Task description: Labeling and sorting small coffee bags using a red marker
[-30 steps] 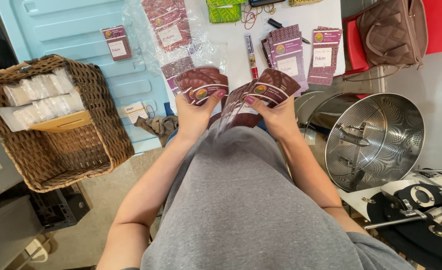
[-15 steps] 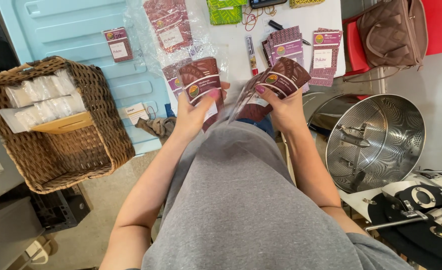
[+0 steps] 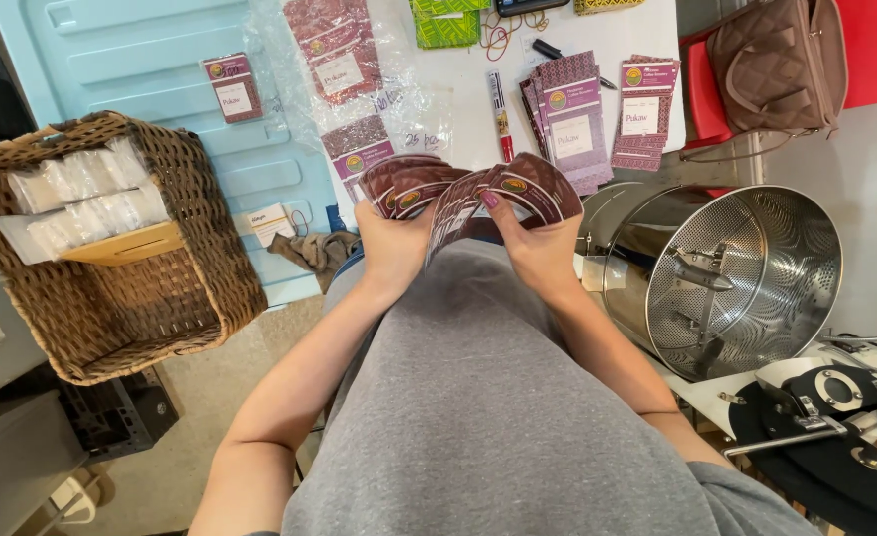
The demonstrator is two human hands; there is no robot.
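- Head view: both hands hold a fanned stack of maroon pouches [image 3: 463,194] at frame centre, above the person's grey-clad torso.
- Left hand [image 3: 394,243] is clamped on the fan's left portion, fingers closed around its lower edge.
- Right hand [image 3: 538,243] is clamped on the right portion, thumb pressed on the front face.
- White table [image 3: 607,30] lies at 12 o'clock, bearing a further pile of pouches [image 3: 569,119] and a red marker [image 3: 501,114].
- Wicker basket [image 3: 176,298] sits at 9 o'clock, well apart.
- Perforated steel drum [image 3: 746,278] stands at 3 o'clock, near the right forearm.
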